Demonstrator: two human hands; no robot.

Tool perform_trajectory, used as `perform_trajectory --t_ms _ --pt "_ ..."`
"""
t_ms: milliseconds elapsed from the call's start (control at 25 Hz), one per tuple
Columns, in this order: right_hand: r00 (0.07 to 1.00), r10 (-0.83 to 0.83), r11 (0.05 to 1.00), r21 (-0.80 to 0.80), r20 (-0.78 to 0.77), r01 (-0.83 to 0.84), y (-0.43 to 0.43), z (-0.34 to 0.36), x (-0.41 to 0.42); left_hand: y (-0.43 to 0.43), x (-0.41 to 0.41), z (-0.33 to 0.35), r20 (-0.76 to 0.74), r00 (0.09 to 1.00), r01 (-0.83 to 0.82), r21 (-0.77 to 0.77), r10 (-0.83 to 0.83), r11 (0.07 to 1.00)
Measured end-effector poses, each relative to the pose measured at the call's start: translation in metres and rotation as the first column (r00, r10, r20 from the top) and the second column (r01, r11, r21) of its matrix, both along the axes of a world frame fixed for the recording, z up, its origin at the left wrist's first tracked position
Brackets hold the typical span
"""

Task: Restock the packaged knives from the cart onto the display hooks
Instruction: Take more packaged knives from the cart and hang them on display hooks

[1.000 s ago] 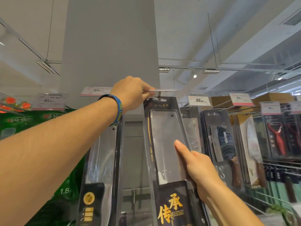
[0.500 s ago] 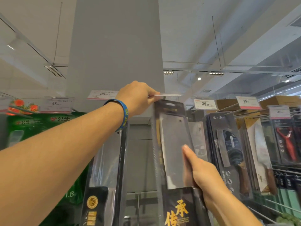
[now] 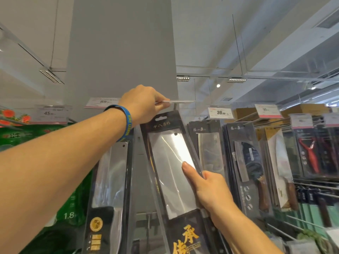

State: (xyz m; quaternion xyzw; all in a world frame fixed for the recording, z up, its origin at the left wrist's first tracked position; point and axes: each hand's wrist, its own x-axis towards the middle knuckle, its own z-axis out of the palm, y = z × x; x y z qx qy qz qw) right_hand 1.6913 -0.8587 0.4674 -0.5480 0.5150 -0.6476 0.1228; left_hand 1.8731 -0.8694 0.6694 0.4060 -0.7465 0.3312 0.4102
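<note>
My right hand (image 3: 211,189) grips the packaged cleaver (image 3: 170,162) by its stiff edge, thumb on the slick window, probably blade-heavy, while my left hand (image 3: 145,102) pinches the hook's price tag (image 3: 180,101).

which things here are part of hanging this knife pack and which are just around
In the job:
- cleaver pack, gripped at its edge by the right hand
- tag holder above it, seen edge-on, pinched by the left hand

Just around:
- hanging knife pack on the left
- green bag
- 39.00 price tag
- red peeler
- grey pillar
</note>
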Motion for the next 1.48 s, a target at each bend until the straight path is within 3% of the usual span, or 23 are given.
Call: perform_trajectory --t_ms 320,880,1280,1480 --pt "0.98 0.089 0.995 0.02 0.178 -0.094 -0.001 0.0 -0.01 -0.001 0.003 0.001 -0.013 0.998 0.057 0.015 -0.056 0.998" --pt "0.963 0.179 0.967 0.142 0.202 -0.21 0.007 0.014 -0.021 0.004 0.001 0.0 -0.011 0.998 0.059 0.04 -0.059 0.997" --pt "0.934 0.255 0.944 0.146 0.251 -0.297 0.002 0.022 -0.028 0.005 -0.002 0.003 -0.019 0.996 0.082 0.04 -0.082 0.996" --pt "0.962 0.164 0.975 0.111 0.22 -0.191 -0.001 0.012 -0.014 0.009 -0.004 -0.002 -0.014 0.999 0.047 0.037 -0.047 0.998"
